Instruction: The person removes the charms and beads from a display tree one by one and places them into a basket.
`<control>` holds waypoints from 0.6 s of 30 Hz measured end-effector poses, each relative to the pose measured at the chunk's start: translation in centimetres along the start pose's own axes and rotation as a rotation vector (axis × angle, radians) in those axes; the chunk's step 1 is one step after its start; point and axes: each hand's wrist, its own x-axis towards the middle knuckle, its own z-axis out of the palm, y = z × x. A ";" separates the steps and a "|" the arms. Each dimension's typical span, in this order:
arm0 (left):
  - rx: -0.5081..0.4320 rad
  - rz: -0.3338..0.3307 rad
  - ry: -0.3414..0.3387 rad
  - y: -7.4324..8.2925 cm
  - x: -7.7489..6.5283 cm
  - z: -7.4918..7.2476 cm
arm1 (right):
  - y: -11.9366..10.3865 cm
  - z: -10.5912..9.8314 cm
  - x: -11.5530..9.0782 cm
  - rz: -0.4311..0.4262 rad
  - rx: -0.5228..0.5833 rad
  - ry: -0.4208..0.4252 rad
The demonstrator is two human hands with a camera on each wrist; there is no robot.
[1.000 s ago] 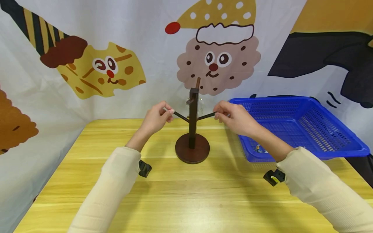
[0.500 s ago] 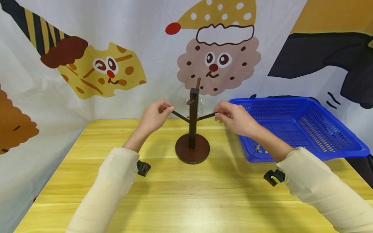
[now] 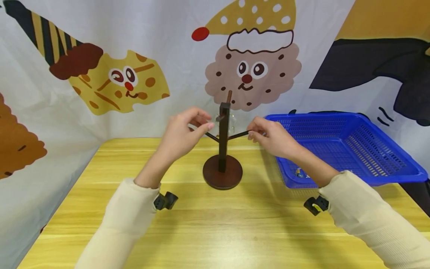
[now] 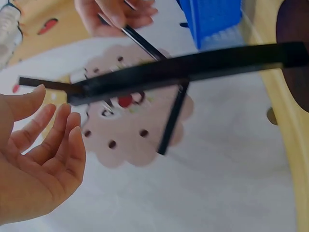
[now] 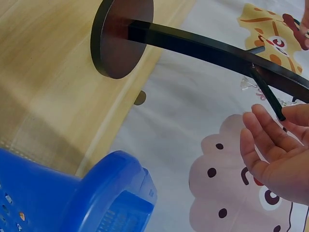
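Note:
A dark brown wooden peg stand (image 3: 223,149) stands upright on its round base (image 3: 222,181) at the middle of the table. My right hand (image 3: 273,140) pinches the tip of the right peg (image 3: 237,135) between thumb and fingers. To the left of the post, my left hand (image 3: 181,134) is spread loosely in front of the left peg (image 3: 212,137). In the left wrist view its thumb comes right up to another peg (image 4: 43,83) near the post's top, fingers relaxed and holding nothing. Behind the post shows a small clear, glittery item (image 3: 232,121), partly hidden.
A blue perforated plastic basket (image 3: 386,179) stands at the right of the table, with small colourful items (image 3: 299,172) at its near left corner. A white curtain (image 3: 181,74) with cartoon prints hangs behind the wooden table (image 3: 228,231).
My left hand has let go of the left peg's tip and moved right and slightly up, its fingers opening. The right hand keeps its place on the right peg.

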 end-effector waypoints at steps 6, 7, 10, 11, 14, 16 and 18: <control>-0.028 0.070 0.031 1.5 -0.4 0.3 | 0.0 0.0 0.1 0.006 0.001 0.005; -0.031 0.075 0.038 1.7 -0.4 0.4 | 0.0 0.0 0.1 0.008 0.003 0.006; -0.040 0.077 0.054 2.2 -0.4 0.5 | 0.0 0.0 0.1 0.014 0.010 0.008; -0.042 0.076 0.058 2.3 -0.4 0.5 | 0.0 0.0 0.1 0.017 0.011 0.008; -0.042 0.078 0.069 2.5 -0.3 0.7 | -0.1 0.0 0.1 0.025 0.020 0.008; -0.041 0.083 0.073 2.6 -0.2 0.9 | -0.1 0.0 0.0 0.029 0.025 0.009; -0.039 0.089 0.078 2.5 -0.1 1.0 | -0.1 -0.1 0.0 0.030 0.031 0.009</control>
